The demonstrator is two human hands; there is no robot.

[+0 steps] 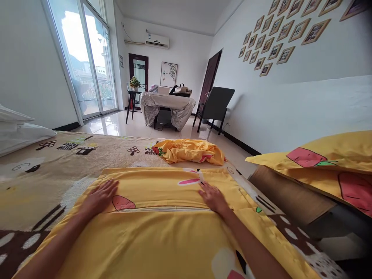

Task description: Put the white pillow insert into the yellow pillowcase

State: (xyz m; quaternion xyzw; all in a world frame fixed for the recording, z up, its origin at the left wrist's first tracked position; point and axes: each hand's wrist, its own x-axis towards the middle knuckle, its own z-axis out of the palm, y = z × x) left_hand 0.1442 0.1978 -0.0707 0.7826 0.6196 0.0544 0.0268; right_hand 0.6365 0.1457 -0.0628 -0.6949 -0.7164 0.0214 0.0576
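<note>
A yellow pillowcase with pink carrot prints lies flat on the bed right in front of me. My left hand rests palm down on its left part, fingers stretched out. On the right part lies my right hand, also flat with fingers extended, close to a white seam line running across the cloth. Neither hand holds anything.
A crumpled yellow cloth lies at the far edge of the bed. A yellow pillow sits at right, white pillows at left. Beyond are a covered table, a dark chair and glass doors.
</note>
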